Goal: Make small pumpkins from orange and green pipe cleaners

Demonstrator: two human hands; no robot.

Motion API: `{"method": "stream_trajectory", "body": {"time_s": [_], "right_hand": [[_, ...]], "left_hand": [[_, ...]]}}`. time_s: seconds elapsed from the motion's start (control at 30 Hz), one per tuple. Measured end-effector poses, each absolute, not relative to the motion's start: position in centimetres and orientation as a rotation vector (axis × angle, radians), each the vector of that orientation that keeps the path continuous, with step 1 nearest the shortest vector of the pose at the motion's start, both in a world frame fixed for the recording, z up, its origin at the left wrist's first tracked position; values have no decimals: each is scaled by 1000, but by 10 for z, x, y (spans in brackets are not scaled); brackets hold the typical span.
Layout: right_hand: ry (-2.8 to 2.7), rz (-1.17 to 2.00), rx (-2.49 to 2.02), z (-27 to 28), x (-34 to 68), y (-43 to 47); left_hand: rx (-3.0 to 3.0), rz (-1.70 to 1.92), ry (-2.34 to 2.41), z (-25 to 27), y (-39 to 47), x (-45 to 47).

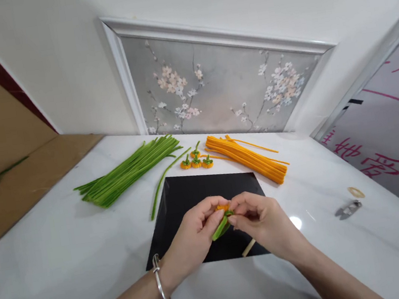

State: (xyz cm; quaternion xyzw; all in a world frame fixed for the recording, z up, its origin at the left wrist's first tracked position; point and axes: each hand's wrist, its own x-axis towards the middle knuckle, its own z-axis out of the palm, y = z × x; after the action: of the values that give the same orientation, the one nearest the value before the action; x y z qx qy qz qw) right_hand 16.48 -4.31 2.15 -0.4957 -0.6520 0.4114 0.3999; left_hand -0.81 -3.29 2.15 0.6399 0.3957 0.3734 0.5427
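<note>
Over a black mat (pixel 186 189), both hands meet on a small orange pipe-cleaner piece (pixel 223 208) with a green pipe cleaner (pixel 219 229) at its near side. My left hand (pixel 196 230) pinches it from the left between thumb and fingers. From the other side, my right hand (pixel 260 220) pinches the green pipe cleaner near the orange part. Fingers hide much of the join. Beyond the mat sit several finished-looking orange pumpkin-like pieces with green tops (pixel 196 163). A wooden stick (pixel 249 248) lies on the mat, partly under my right hand.
A bundle of green pipe cleaners (pixel 128 175) lies at the back left, with a single green one (pixel 162 177) beside the mat. An orange bundle (pixel 247 157) is at the back right. Small thread snips (pixel 349 209) and a beige ring (pixel 356 192) rest at right. A wall stands behind.
</note>
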Motion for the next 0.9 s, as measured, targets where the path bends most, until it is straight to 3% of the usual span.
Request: {"method": "stream_trajectory", "body": {"time_s": [0.13,0.33,0.9], "right_hand": [[-1757,871,-1278,22,162,-45],[-1898,709,-1171,25,171,-38],[-1868,690,-1026,19,171,-30]], "left_hand": [[1515,903,942,19,-31,-8],[1054,813,857,21,-27,-7],[1078,828,879,23,-27,-6]]}}
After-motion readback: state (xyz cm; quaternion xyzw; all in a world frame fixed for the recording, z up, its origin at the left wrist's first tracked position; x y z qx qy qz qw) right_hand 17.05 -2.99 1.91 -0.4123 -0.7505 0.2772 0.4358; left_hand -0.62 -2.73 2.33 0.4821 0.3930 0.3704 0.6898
